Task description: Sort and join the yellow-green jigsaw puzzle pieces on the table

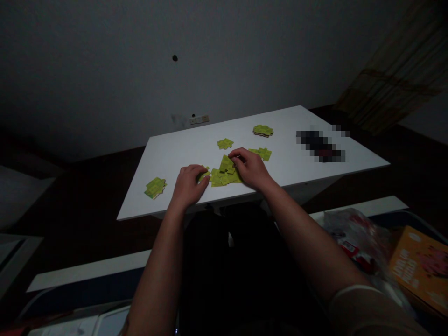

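Note:
Near the table's front edge, my right hand [252, 169] pinches a green puzzle piece [227, 163] between thumb and fingertips. That piece is tilted up above a loose heap of green puzzle pieces [219, 178], and my palm hides part of the heap. My left hand [189, 184] rests to the left of the heap, thumb and fingers apart and curved over another green piece [204, 175] on the tabletop. Whether the fingers press on that piece is hard to see.
On the white table [175, 154] lie a left stack of green pieces [155, 187], a small cluster [225, 143], a back stack [263, 130] and pieces [264, 154] beyond my right hand. A blurred dark object [320, 145] lies right. An orange puzzle box [422, 268] and plastic bag [357, 238] sit beside me.

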Demonstrator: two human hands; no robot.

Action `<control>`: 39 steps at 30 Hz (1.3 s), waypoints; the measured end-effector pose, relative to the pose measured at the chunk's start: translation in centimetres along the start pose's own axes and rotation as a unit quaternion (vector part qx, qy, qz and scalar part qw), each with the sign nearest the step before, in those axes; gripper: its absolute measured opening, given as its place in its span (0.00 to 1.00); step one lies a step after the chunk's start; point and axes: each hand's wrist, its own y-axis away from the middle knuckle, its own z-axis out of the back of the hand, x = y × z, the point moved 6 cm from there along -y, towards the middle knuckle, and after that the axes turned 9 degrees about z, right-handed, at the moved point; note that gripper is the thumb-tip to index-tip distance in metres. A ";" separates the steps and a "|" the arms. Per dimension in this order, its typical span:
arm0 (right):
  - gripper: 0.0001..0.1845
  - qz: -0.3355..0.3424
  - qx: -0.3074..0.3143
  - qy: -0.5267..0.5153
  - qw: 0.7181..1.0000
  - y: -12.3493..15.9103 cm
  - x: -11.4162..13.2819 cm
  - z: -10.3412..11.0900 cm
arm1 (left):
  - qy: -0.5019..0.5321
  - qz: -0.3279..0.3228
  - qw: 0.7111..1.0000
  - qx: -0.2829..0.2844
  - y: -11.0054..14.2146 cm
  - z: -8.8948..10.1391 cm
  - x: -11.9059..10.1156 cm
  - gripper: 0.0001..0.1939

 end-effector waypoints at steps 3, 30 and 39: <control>0.14 0.003 -0.007 -0.012 1.000 0.0 -0.3 0.0 | 0.005 0.003 1.000 -0.002 0.0 0.0 0.2 0.14; 0.07 0.035 -0.005 0.017 0.999 -0.1 0.2 0.0 | 0.076 0.035 0.994 -0.065 0.0 0.9 1.3 0.26; 0.09 0.043 -0.007 0.017 0.999 -0.1 -0.2 0.0 | 0.228 0.110 0.961 -0.109 0.1 1.3 3.3 0.22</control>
